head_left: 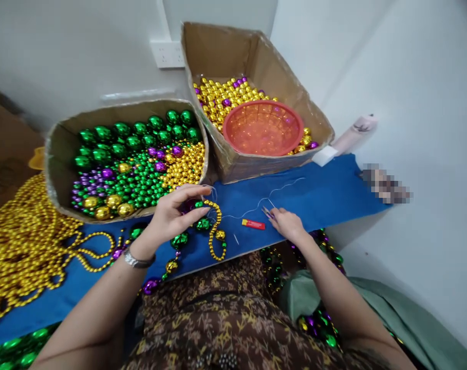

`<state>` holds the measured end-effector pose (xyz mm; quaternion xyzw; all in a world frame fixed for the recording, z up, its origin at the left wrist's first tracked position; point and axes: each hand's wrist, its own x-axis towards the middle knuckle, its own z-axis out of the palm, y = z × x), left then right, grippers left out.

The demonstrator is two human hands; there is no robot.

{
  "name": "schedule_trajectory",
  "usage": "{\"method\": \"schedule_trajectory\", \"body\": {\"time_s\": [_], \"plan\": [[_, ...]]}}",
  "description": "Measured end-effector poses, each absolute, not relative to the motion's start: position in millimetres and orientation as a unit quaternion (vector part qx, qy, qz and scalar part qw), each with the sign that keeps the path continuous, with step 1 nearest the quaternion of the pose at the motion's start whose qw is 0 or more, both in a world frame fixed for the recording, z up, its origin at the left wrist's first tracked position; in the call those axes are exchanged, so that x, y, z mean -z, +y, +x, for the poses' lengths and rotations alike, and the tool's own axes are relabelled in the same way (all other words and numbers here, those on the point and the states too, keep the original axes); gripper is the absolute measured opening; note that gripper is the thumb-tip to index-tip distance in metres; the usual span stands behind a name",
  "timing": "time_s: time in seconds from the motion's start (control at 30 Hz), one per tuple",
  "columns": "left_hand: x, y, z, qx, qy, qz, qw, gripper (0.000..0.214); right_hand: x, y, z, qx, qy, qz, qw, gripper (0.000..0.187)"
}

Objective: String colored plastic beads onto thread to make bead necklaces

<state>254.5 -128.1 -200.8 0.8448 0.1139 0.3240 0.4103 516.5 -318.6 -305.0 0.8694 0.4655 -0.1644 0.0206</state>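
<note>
My left hand (179,213) is curled with thumb and forefinger around a loop of thin white thread (213,194). Just beyond its fingertips lies a strand of small gold beads (218,218) with a larger gold bead and a bit of green on it. Larger green beads (179,240) and a purple bead (151,286) lie below this hand, at the table edge. My right hand (287,224) is closed over a slim pointed metal tool (266,211); its grip hides most of the tool. A red and yellow lighter (253,224) lies between the hands, near a short white stick (236,239).
A carton (56,169) of green, gold and purple beads stands behind my left hand. Another carton (233,167) holds gold beads and a red plastic basket (264,146). Gold bead strands (25,241) pile up at left. The blue tabletop (325,198) meets the wall.
</note>
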Motion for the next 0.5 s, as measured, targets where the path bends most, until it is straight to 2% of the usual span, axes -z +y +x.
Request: {"method": "schedule_trajectory", "body": {"time_s": [0.07, 0.13, 0.17, 0.27, 0.33, 0.4, 0.5], "plan": [[204.4, -126.8, 251.8, -0.325, 0.124, 0.82, 0.454, 0.042, 300.4, -319.1, 519.1, 0.161, 0.467, 0.869, 0.013, 0.024], [207.1, -125.7, 248.9, -0.321, 0.131, 0.803, 0.485, 0.044, 289.6, -317.6, 519.5, 0.18, 0.486, 0.854, -0.042, 0.026], [207.9, -125.4, 247.7, -0.316, 0.132, 0.797, 0.498, 0.044, 282.6, -315.8, 517.5, 0.21, 0.501, 0.833, -0.103, 0.027], [208.7, -125.8, 245.5, -0.296, 0.132, 0.782, 0.533, 0.044, 257.6, -304.8, 500.7, 0.337, 0.51, 0.706, -0.358, 0.032], [209.2, -126.5, 245.2, -0.285, 0.128, 0.774, 0.551, 0.045, 240.0, -292.3, 483.5, 0.387, 0.499, 0.632, -0.45, 0.039], [210.1, -126.7, 245.0, -0.278, 0.12, 0.768, 0.564, 0.047, 223.8, -277.8, 467.2, 0.389, 0.534, 0.604, -0.445, 0.039], [211.0, -126.5, 244.3, -0.271, 0.113, 0.759, 0.581, 0.049, 206.6, -258.8, 451.1, 0.335, 0.613, 0.596, -0.397, 0.032]]}}
